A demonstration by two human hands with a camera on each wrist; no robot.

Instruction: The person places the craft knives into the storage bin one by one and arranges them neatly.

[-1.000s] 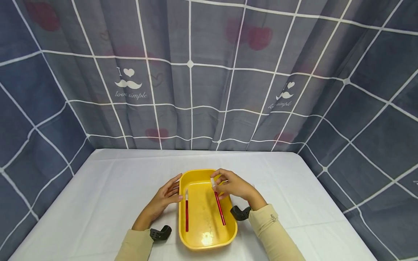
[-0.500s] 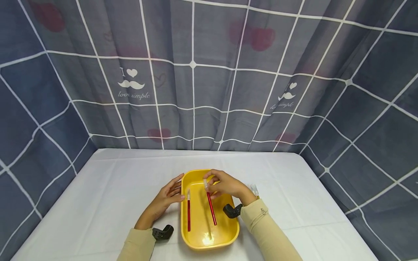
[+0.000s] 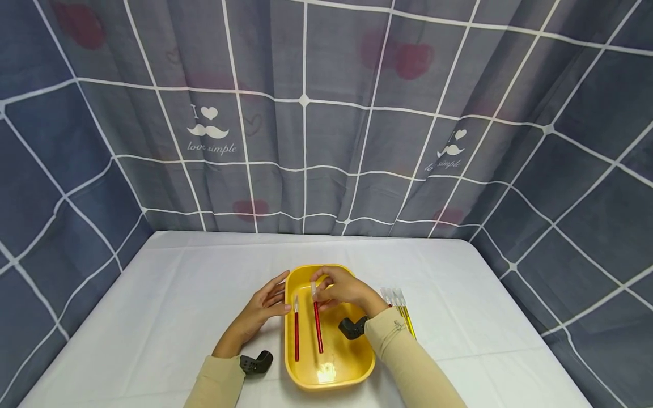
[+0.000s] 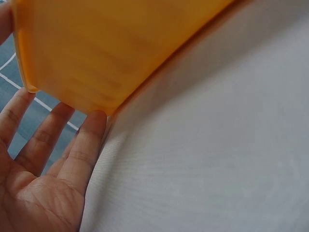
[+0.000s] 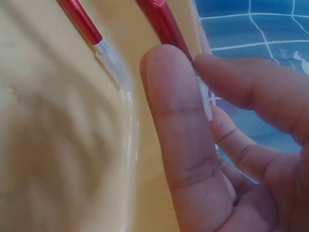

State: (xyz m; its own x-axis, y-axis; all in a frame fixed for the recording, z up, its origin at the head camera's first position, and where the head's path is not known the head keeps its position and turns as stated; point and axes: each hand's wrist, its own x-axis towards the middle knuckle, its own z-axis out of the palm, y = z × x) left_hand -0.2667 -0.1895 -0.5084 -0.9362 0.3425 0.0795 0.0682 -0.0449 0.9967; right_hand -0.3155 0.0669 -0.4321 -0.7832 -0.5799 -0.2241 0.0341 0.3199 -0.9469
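Observation:
My right hand (image 3: 344, 290) pinches a red craft knife (image 3: 318, 328) near its clear cap, thumb and fingertips on it. Its red end points toward me, over the yellow tray (image 3: 352, 362). A second red craft knife (image 3: 296, 337) lies along the tray's left side, its clear cap pointing away from me. The right wrist view shows the held knife's red barrel (image 5: 166, 24) at my fingertips and the other knife's cap (image 5: 112, 67) beside it. My left hand (image 3: 257, 314) rests against the tray's left wall, straight fingers outside and thumb at the rim.
Several capped knives with red and yellow handles (image 3: 403, 311) lie side by side on the white cloth, right of the tray, partly hidden by my right sleeve (image 3: 403, 348). A grey checked curtain (image 3: 326, 136) hangs behind the table and along both sides.
My right hand has moved left with the red craft knife, bringing it closer to the knife in the tray. The knives right of the tray have come into view. My left hand stays at the tray.

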